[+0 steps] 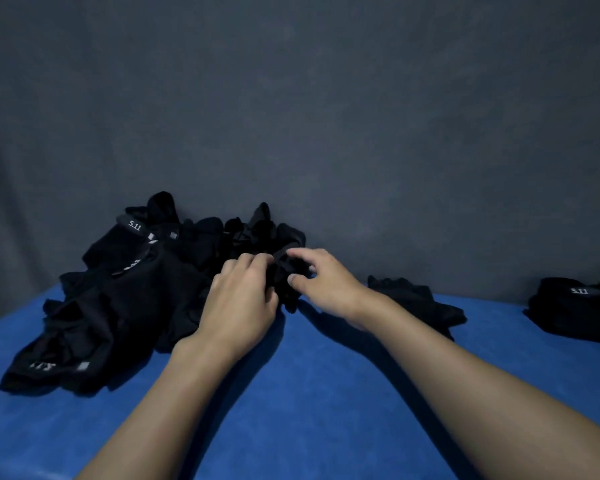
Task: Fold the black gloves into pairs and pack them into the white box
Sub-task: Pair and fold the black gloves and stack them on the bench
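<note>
— At 9 o'clock on the blue table (326, 393): entry?
— Pile of black gloves (129, 299).
— Grip?
— Left hand (239, 303), right hand (323, 285): both pinch one glove (284, 289), pile's 3 o'clock edge.

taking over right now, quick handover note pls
Left hand grips a black glove; right hand pinches the same glove.
The unsorted pile lies to the left on the blue table, a loose glove lies behind the right forearm, and a folded bundle sits at far right.
Done: apparently that bundle.
Left: pair the pile and pack everything. The white box is not in view.
</note>
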